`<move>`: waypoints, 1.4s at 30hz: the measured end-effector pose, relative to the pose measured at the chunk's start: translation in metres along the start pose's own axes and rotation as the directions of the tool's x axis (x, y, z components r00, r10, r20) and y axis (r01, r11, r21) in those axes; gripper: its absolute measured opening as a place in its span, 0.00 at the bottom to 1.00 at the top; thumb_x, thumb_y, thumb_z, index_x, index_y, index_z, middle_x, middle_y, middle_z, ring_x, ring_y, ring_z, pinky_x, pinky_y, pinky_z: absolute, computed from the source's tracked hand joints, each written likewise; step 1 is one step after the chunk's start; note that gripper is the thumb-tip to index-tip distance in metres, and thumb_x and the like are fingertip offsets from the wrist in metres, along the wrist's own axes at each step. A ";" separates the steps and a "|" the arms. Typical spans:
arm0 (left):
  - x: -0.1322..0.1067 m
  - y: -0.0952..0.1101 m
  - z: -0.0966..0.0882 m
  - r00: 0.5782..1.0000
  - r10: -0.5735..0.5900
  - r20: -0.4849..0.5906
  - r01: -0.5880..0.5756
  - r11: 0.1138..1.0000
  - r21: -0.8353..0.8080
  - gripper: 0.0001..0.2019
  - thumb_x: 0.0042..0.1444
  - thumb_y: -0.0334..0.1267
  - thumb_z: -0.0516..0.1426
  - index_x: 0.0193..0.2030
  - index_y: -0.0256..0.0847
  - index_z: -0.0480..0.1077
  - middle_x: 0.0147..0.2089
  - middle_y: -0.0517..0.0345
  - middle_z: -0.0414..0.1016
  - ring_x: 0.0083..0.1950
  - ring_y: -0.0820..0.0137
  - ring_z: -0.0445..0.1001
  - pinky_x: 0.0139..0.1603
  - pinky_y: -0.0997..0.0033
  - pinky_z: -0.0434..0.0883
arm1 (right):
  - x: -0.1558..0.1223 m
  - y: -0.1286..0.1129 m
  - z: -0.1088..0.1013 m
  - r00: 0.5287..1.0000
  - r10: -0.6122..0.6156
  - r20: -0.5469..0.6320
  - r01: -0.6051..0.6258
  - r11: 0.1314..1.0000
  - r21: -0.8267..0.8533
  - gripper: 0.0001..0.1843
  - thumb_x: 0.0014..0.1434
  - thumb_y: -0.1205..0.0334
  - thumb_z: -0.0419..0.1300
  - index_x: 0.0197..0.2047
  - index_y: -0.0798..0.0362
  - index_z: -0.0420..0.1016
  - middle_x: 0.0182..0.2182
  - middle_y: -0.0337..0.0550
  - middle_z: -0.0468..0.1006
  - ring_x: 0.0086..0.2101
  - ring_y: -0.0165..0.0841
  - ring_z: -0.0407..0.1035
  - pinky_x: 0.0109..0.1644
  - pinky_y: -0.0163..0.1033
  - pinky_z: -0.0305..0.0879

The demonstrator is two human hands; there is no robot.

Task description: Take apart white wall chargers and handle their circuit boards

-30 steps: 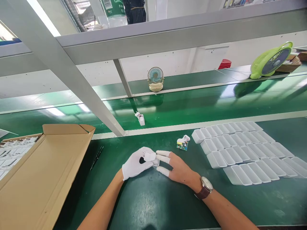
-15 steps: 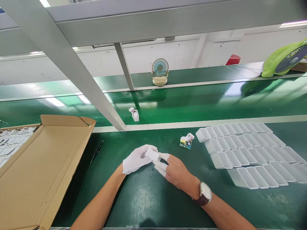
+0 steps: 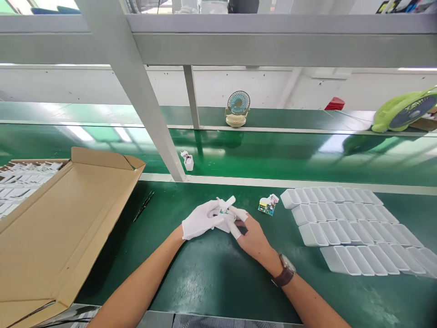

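Observation:
My left hand [image 3: 201, 219], in a white glove, and my right hand [image 3: 251, 235], bare with white finger cots, meet over the green table. Together they grip a small white plastic part [image 3: 226, 207] with a bit of green circuit board showing inside it. A white piece of it sticks up at an angle between my fingertips. Just to the right lies a small green circuit board with a white component [image 3: 268, 205]. Beyond it, rows of white plastic shells [image 3: 344, 223] lie side by side.
An open cardboard box [image 3: 58, 228] with white parts in its far half sits at the left. Black tweezers [image 3: 143, 206] lie beside it. A white unit [image 3: 187, 160] rides the conveyor belt. A small fan [image 3: 237, 108] and a green fan [image 3: 403, 109] stand behind. A slanted grey post [image 3: 136, 91] crosses overhead.
The white part has been turned in my hands and now shows its inside, with a piece sticking up. The view shifted, and the unit on the belt sits a little further left.

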State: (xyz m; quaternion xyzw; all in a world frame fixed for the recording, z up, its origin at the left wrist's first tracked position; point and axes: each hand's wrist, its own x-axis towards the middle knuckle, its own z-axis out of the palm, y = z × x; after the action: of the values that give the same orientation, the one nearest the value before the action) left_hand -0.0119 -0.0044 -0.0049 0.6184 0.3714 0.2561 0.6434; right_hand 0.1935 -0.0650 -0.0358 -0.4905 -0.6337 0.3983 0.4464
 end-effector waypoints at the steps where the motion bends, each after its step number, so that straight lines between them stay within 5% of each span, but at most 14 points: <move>1: -0.001 -0.001 0.004 0.999 0.032 -0.034 -0.030 0.999 0.033 0.30 0.56 0.43 0.65 0.65 0.44 0.66 0.57 0.49 0.74 0.49 0.64 0.73 0.39 0.68 0.70 | 0.002 0.001 -0.001 0.996 0.082 -0.024 -0.077 0.983 0.166 0.25 0.66 0.56 0.61 0.66 0.44 0.70 0.58 0.48 0.76 0.53 0.44 0.74 0.55 0.52 0.77; 4: -0.005 -0.003 0.015 0.992 0.057 -0.117 -0.034 0.981 0.194 0.46 0.46 0.38 0.70 0.72 0.50 0.57 0.56 0.53 0.73 0.37 0.71 0.71 0.36 0.68 0.71 | 0.005 0.003 -0.004 0.964 0.267 0.013 -0.231 0.804 0.547 0.27 0.64 0.50 0.64 0.64 0.45 0.72 0.60 0.48 0.76 0.55 0.48 0.73 0.52 0.55 0.79; 6: -0.006 -0.005 0.019 0.989 0.070 -0.127 -0.034 0.964 0.265 0.45 0.47 0.37 0.68 0.72 0.52 0.57 0.56 0.54 0.72 0.33 0.74 0.68 0.35 0.67 0.71 | 0.005 0.003 -0.006 0.962 0.274 -0.011 -0.213 0.773 0.597 0.26 0.64 0.50 0.65 0.64 0.45 0.73 0.61 0.47 0.75 0.57 0.49 0.72 0.53 0.57 0.78; 8: -0.005 -0.008 0.018 0.981 0.128 -0.146 -0.085 0.959 0.271 0.39 0.53 0.36 0.64 0.71 0.49 0.59 0.55 0.53 0.72 0.37 0.71 0.70 0.40 0.65 0.73 | 0.003 0.003 -0.007 0.974 0.179 -0.137 -0.099 0.886 0.454 0.25 0.64 0.52 0.65 0.62 0.44 0.75 0.60 0.47 0.76 0.57 0.48 0.72 0.56 0.57 0.76; 10: -0.002 -0.011 0.014 0.959 0.202 -0.198 -0.147 0.955 0.259 0.34 0.56 0.35 0.61 0.70 0.46 0.59 0.56 0.51 0.72 0.45 0.67 0.72 0.45 0.63 0.73 | 0.000 0.005 -0.008 0.975 -0.035 -0.220 0.060 0.992 0.107 0.22 0.65 0.56 0.64 0.61 0.44 0.76 0.59 0.48 0.76 0.57 0.46 0.72 0.60 0.56 0.73; 13: 0.002 -0.014 0.004 0.911 0.286 -0.297 -0.211 0.942 0.260 0.32 0.57 0.34 0.59 0.69 0.45 0.59 0.59 0.48 0.69 0.53 0.63 0.71 0.49 0.61 0.73 | -0.003 0.005 -0.011 0.934 -0.345 -0.092 0.283 0.874 -0.395 0.21 0.67 0.63 0.59 0.62 0.44 0.76 0.56 0.52 0.76 0.54 0.46 0.74 0.58 0.55 0.75; 15: 0.002 -0.015 -0.001 0.887 0.313 -0.341 -0.239 0.941 0.241 0.30 0.60 0.36 0.58 0.69 0.46 0.59 0.60 0.47 0.69 0.55 0.63 0.72 0.52 0.60 0.72 | -0.002 -0.002 -0.015 0.901 -0.434 0.016 0.368 0.743 -0.559 0.24 0.68 0.66 0.57 0.64 0.43 0.73 0.55 0.54 0.76 0.51 0.45 0.75 0.53 0.52 0.78; 18: 0.000 -0.013 -0.006 0.857 0.343 -0.386 -0.296 0.939 0.177 0.25 0.65 0.43 0.55 0.68 0.45 0.60 0.59 0.46 0.70 0.54 0.63 0.72 0.55 0.58 0.71 | 0.002 -0.019 -0.025 0.862 -0.502 0.063 0.418 0.637 -0.647 0.27 0.67 0.68 0.57 0.67 0.40 0.69 0.57 0.53 0.74 0.52 0.45 0.75 0.52 0.50 0.79; 21: -0.003 -0.011 -0.006 0.844 0.345 -0.410 -0.322 0.938 0.126 0.25 0.67 0.49 0.54 0.68 0.44 0.61 0.59 0.45 0.70 0.53 0.62 0.72 0.53 0.58 0.72 | 0.004 -0.029 -0.032 0.845 -0.534 0.011 0.407 0.629 -0.662 0.27 0.67 0.67 0.59 0.67 0.38 0.69 0.57 0.52 0.74 0.53 0.46 0.74 0.54 0.52 0.77; 26: -0.004 -0.011 0.000 0.852 0.351 -0.389 -0.336 0.936 0.107 0.25 0.69 0.49 0.53 0.68 0.45 0.60 0.60 0.45 0.69 0.54 0.62 0.72 0.51 0.59 0.73 | -0.001 -0.004 -0.024 0.908 -0.392 0.148 0.380 0.620 -0.687 0.24 0.68 0.66 0.56 0.65 0.42 0.72 0.52 0.53 0.76 0.45 0.44 0.76 0.45 0.49 0.80; 30: -0.004 -0.014 0.004 0.869 0.348 -0.352 -0.321 0.938 0.134 0.24 0.69 0.48 0.53 0.68 0.45 0.60 0.59 0.45 0.70 0.54 0.63 0.72 0.54 0.58 0.72 | -0.006 0.013 -0.017 0.930 -0.336 0.147 0.330 0.595 -0.733 0.22 0.69 0.64 0.55 0.64 0.43 0.73 0.49 0.53 0.76 0.42 0.42 0.77 0.42 0.47 0.79; 33: -0.003 -0.015 0.005 0.887 0.312 -0.341 -0.280 0.950 0.142 0.23 0.68 0.45 0.53 0.68 0.45 0.61 0.59 0.46 0.70 0.53 0.64 0.73 0.57 0.57 0.71 | -0.008 0.014 -0.017 0.939 -0.326 0.111 0.307 0.647 -0.698 0.22 0.70 0.63 0.55 0.65 0.45 0.71 0.54 0.54 0.75 0.47 0.44 0.76 0.48 0.49 0.79; 37: -0.001 -0.016 0.009 0.913 0.261 -0.314 -0.202 0.957 0.207 0.24 0.65 0.39 0.56 0.67 0.45 0.62 0.58 0.48 0.70 0.53 0.64 0.72 0.55 0.58 0.72 | -0.007 0.010 -0.016 0.968 -0.249 0.038 0.234 0.829 -0.508 0.22 0.68 0.60 0.57 0.65 0.47 0.70 0.54 0.54 0.76 0.54 0.48 0.73 0.58 0.58 0.74; 42: -0.006 -0.013 0.023 0.922 0.296 -0.251 -0.196 0.913 0.359 0.44 0.47 0.38 0.70 0.70 0.48 0.58 0.61 0.48 0.67 0.56 0.58 0.71 0.53 0.55 0.74 | 0.003 -0.005 -0.008 0.997 -0.068 -0.044 0.066 0.997 -0.051 0.21 0.70 0.53 0.56 0.64 0.45 0.72 0.51 0.50 0.79 0.49 0.44 0.76 0.49 0.53 0.80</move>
State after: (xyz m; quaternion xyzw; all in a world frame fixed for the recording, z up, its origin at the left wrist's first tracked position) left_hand 0.0015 -0.0244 -0.0178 0.7126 0.4201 0.3615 0.4301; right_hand 0.1999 -0.0627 -0.0280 -0.4888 -0.6491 0.3558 0.4617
